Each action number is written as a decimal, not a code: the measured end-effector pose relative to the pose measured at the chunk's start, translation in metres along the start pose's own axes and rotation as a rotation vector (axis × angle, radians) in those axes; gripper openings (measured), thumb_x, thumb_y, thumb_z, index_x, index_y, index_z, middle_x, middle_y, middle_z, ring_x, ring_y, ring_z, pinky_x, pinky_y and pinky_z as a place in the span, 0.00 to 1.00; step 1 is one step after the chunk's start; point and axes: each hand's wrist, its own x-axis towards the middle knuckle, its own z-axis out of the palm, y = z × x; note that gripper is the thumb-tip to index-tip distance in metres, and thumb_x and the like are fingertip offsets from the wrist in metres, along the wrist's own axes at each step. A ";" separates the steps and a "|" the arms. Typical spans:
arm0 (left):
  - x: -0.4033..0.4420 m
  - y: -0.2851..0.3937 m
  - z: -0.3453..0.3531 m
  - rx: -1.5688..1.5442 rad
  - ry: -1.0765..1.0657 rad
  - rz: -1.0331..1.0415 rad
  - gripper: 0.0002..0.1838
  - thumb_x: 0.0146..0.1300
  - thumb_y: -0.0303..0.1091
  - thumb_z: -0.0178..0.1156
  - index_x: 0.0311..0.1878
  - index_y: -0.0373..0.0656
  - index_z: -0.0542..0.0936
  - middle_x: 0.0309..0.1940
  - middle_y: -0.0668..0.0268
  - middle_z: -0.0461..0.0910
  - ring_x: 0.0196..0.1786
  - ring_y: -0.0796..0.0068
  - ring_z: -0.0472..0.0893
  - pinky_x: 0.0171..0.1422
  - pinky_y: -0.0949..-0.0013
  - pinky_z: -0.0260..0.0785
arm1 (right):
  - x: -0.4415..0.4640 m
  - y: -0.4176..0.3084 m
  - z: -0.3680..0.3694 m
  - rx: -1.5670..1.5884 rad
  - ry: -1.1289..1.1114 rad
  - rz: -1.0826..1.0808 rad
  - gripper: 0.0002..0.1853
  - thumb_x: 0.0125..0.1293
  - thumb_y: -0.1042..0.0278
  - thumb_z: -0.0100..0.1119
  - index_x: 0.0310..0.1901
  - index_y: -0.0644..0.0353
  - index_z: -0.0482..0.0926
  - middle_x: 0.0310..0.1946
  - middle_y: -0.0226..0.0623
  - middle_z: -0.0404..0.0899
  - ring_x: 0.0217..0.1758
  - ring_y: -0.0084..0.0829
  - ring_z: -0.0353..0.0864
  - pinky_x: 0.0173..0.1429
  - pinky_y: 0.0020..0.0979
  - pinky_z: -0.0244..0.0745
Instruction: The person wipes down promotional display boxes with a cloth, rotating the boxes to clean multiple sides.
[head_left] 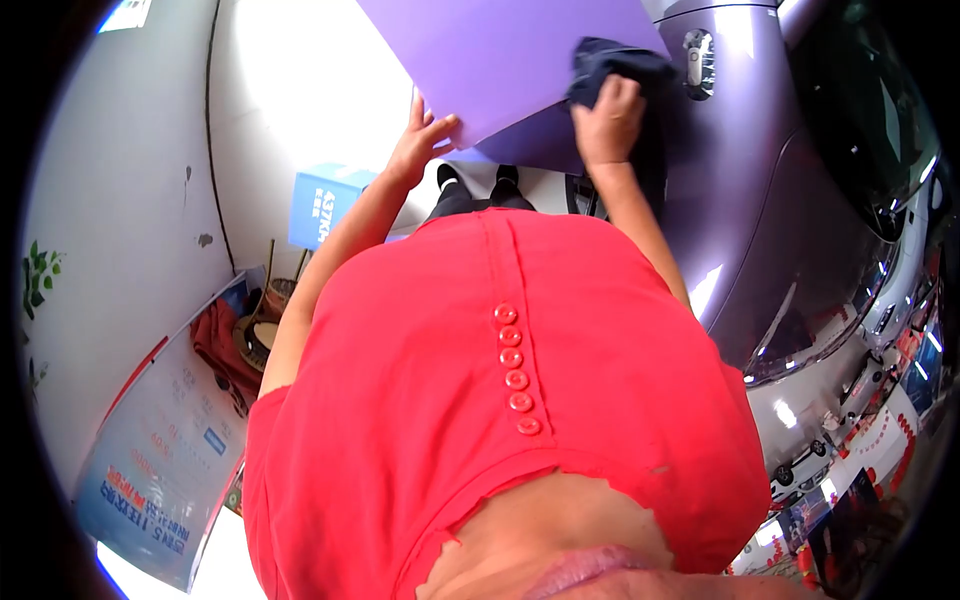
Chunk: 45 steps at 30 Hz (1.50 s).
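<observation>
A flat purple panel (510, 65) spans the top of the view, in front of my body. My left hand (418, 145) grips the panel near its lower left corner, fingers at the edge. In my right hand (608, 118) is a bunched dark blue cloth (620, 66), held near the panel's right side. My right fingers are closed on the cloth, and part of it is blurred. Just right of the cloth stands a purple car (740, 190) with a door handle (700, 65).
On the left, a light blue box (325, 205) with white lettering stands near a pale wall (130, 150). A printed banner (165, 450) leans there beside a stool (262, 335) and dark red fabric (215, 340). Other cars (800, 470) show at the lower right.
</observation>
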 end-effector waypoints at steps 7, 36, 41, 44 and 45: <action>0.013 -0.014 -0.028 -0.332 0.184 -0.103 0.34 0.73 0.64 0.45 0.65 0.44 0.74 0.53 0.62 0.82 0.52 0.65 0.82 0.60 0.63 0.74 | -0.069 -0.116 0.004 0.492 -0.639 -0.649 0.28 0.43 0.71 0.73 0.50 0.54 0.77 0.50 0.34 0.72 0.52 0.44 0.74 0.55 0.39 0.79; -0.020 -0.024 0.049 1.473 0.126 1.005 0.39 0.55 0.29 0.58 0.75 0.46 0.66 0.76 0.65 0.63 0.78 0.66 0.61 0.83 0.56 0.49 | 0.104 -0.130 0.062 0.239 -0.323 -1.202 0.38 0.46 0.68 0.75 0.62 0.50 0.72 0.66 0.30 0.70 0.66 0.35 0.71 0.60 0.39 0.70; -0.011 -0.031 0.045 1.504 0.125 1.029 0.37 0.58 0.30 0.56 0.75 0.47 0.66 0.78 0.66 0.60 0.81 0.66 0.57 0.84 0.58 0.47 | 0.170 -0.224 0.135 0.144 -0.140 -1.022 0.36 0.54 0.67 0.72 0.65 0.46 0.70 0.66 0.28 0.69 0.67 0.37 0.69 0.65 0.43 0.69; -0.011 -0.032 0.046 1.543 0.134 1.023 0.32 0.66 0.37 0.52 0.75 0.48 0.67 0.78 0.67 0.60 0.81 0.66 0.56 0.84 0.58 0.45 | 0.220 -0.270 0.174 0.093 -0.026 -0.828 0.23 0.59 0.62 0.65 0.56 0.59 0.77 0.52 0.44 0.80 0.57 0.45 0.78 0.60 0.43 0.76; -0.011 -0.032 0.047 1.503 0.139 1.015 0.31 0.69 0.41 0.50 0.75 0.48 0.67 0.79 0.67 0.59 0.81 0.66 0.56 0.84 0.58 0.45 | 0.231 -0.280 0.179 0.121 -0.120 -0.691 0.23 0.61 0.61 0.64 0.57 0.58 0.76 0.54 0.44 0.78 0.59 0.47 0.76 0.62 0.45 0.74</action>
